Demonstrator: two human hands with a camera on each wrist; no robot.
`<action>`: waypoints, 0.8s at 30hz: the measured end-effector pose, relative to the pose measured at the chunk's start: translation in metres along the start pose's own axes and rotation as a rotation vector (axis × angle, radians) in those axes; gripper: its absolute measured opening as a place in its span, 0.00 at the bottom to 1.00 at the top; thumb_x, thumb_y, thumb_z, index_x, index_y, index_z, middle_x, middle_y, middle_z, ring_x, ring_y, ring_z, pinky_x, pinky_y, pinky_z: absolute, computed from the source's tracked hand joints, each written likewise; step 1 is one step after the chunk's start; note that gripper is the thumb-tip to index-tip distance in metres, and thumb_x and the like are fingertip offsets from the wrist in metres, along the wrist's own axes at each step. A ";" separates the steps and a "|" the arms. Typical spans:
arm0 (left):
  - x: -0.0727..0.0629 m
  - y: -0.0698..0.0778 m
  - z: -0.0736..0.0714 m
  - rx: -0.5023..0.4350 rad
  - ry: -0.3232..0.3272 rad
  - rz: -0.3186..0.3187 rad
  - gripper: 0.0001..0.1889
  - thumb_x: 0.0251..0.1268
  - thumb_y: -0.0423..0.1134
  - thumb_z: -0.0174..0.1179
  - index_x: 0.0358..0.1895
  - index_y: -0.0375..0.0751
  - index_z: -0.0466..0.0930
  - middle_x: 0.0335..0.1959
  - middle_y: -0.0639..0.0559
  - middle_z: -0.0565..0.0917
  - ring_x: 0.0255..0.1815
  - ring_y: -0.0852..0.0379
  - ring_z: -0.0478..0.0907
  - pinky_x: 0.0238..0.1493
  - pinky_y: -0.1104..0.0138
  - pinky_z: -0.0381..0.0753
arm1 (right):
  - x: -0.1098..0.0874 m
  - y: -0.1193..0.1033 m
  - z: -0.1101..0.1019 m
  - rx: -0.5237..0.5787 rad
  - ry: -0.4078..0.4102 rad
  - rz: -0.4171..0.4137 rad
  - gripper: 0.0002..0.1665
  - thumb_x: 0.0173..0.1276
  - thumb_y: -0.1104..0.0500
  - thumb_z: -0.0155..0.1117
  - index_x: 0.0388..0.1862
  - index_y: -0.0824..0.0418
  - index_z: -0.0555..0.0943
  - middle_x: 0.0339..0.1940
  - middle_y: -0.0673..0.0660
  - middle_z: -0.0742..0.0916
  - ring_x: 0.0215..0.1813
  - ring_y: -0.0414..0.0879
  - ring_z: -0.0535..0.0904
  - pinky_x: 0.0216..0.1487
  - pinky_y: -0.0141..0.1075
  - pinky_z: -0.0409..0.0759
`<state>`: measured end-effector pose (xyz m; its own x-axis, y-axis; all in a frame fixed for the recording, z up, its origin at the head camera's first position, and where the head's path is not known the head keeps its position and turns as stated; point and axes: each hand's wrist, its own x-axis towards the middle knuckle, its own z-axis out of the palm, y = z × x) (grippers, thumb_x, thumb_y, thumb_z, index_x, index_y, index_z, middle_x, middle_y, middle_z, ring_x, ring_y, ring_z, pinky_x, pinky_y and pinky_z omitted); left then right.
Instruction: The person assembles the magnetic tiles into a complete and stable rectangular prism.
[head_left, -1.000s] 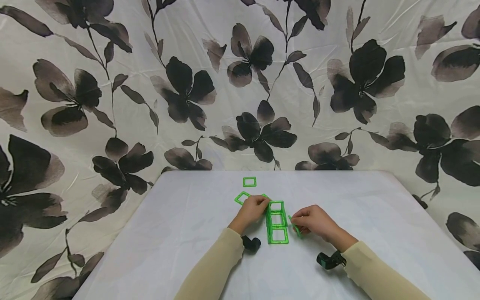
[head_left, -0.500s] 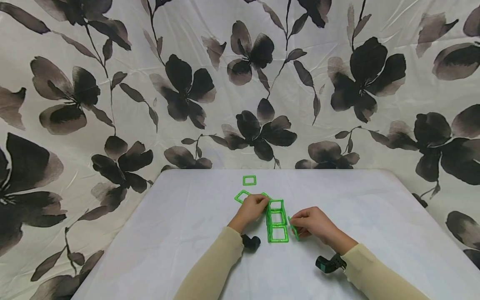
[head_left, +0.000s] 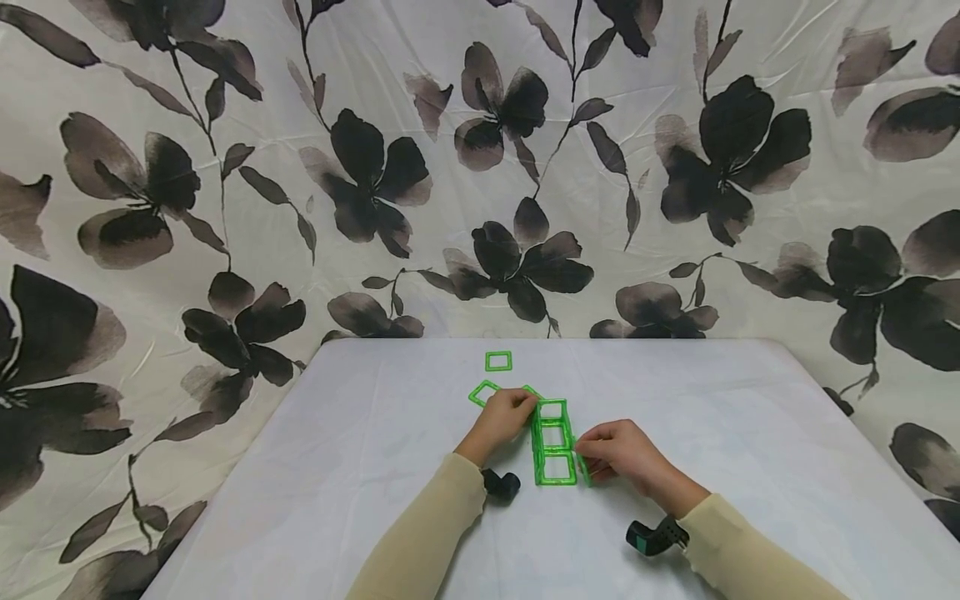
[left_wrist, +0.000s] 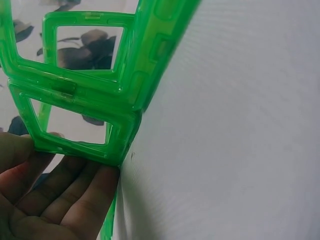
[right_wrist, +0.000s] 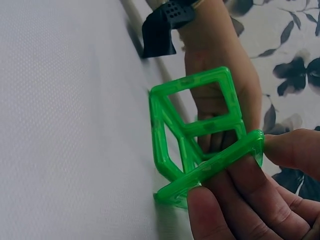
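On the white table stands a green structure of square frame-shaped magnetic tiles, laid in a row with upright sides. At its far left corner, my left hand grips an edge; the left wrist view shows thumb and fingers around the end of a green tile. My right hand pinches a single green magnetic tile by its edges. That tile is held on edge, close against the right side of the structure. Part of the structure's far end is hidden behind my left fingers.
A loose green square tile lies farther back. Another green tile lies turned at an angle, partly behind my left hand. Black wrist devices hang at both wrists. A floral cloth rises behind the table.
My right hand has moved slightly left, bringing its tile from a small gap up to the structure's right side. My left hand stays at the far left corner.
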<state>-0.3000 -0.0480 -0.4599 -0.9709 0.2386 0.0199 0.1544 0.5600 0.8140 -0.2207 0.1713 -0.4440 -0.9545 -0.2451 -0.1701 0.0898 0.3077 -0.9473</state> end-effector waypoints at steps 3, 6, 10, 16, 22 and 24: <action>0.000 0.000 0.000 0.001 0.002 -0.006 0.15 0.74 0.50 0.51 0.46 0.50 0.85 0.35 0.59 0.83 0.35 0.62 0.75 0.39 0.67 0.75 | -0.001 0.000 0.003 0.007 0.002 0.002 0.20 0.64 0.56 0.66 0.45 0.73 0.83 0.26 0.54 0.87 0.28 0.43 0.84 0.33 0.40 0.85; 0.001 0.000 0.000 -0.004 0.003 -0.004 0.14 0.74 0.50 0.51 0.46 0.50 0.85 0.35 0.58 0.83 0.35 0.61 0.75 0.39 0.67 0.75 | -0.001 0.000 0.005 0.019 0.005 0.006 0.20 0.65 0.56 0.66 0.45 0.73 0.83 0.27 0.55 0.88 0.29 0.44 0.84 0.33 0.40 0.85; 0.001 -0.001 0.000 -0.008 0.003 -0.001 0.14 0.74 0.50 0.51 0.45 0.50 0.85 0.35 0.59 0.83 0.35 0.61 0.76 0.39 0.67 0.75 | 0.000 0.000 0.007 0.037 0.001 0.012 0.20 0.65 0.56 0.65 0.45 0.73 0.82 0.27 0.56 0.88 0.29 0.44 0.84 0.33 0.40 0.85; 0.001 -0.001 -0.001 -0.010 0.000 -0.004 0.14 0.74 0.50 0.51 0.45 0.51 0.85 0.35 0.59 0.83 0.36 0.61 0.75 0.40 0.66 0.75 | 0.000 0.001 0.011 0.054 0.009 0.014 0.20 0.66 0.55 0.65 0.44 0.73 0.83 0.29 0.57 0.88 0.29 0.44 0.84 0.33 0.41 0.85; 0.001 -0.001 -0.001 -0.011 -0.001 0.001 0.14 0.74 0.50 0.51 0.44 0.50 0.85 0.34 0.59 0.83 0.35 0.61 0.76 0.40 0.66 0.75 | 0.001 0.001 0.014 0.062 0.036 0.036 0.19 0.66 0.55 0.65 0.44 0.72 0.83 0.29 0.56 0.88 0.29 0.44 0.83 0.32 0.40 0.85; 0.000 -0.001 -0.001 -0.012 -0.001 0.004 0.14 0.74 0.49 0.51 0.44 0.50 0.85 0.34 0.59 0.83 0.35 0.61 0.75 0.39 0.67 0.75 | 0.002 0.001 0.014 0.057 0.040 0.039 0.19 0.67 0.56 0.64 0.44 0.72 0.82 0.29 0.57 0.88 0.30 0.44 0.84 0.33 0.40 0.85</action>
<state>-0.3008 -0.0491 -0.4601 -0.9702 0.2414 0.0226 0.1560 0.5498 0.8206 -0.2183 0.1584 -0.4494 -0.9605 -0.1961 -0.1975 0.1424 0.2633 -0.9541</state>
